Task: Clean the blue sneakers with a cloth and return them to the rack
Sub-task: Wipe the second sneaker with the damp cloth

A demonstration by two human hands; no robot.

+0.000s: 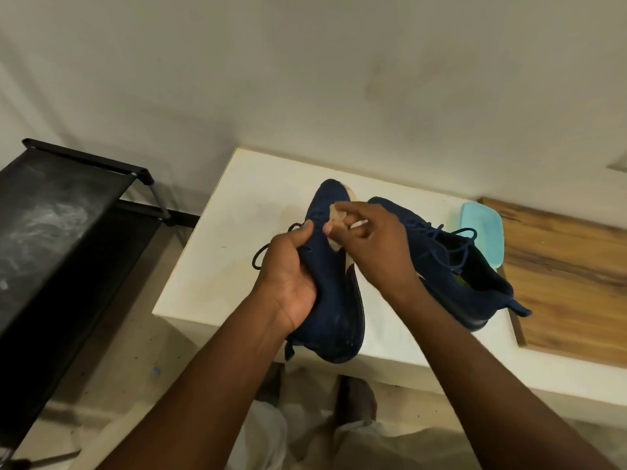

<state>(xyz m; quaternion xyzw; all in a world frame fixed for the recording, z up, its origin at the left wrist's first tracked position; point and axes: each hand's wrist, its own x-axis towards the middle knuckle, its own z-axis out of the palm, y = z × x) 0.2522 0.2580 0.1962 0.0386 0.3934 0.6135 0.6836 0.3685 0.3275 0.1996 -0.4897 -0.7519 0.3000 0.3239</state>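
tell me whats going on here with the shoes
A person is cleaning a pair of blue sneakers at a white table. The left hand grips one sneaker, tipped on its side, while the right hand rubs a small cloth along it. The other sneaker sits on the table. The black rack stands to the left.

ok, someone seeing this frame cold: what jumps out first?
The two hands at centre: the left hand grips a dark blue knit sneaker held above the white table's front edge, while the right hand presses a small beige cloth against it. The second blue sneaker sits on the table just to the right, beside a pale turquoise lid-like object. A dusty black shoe rack stands at far left.
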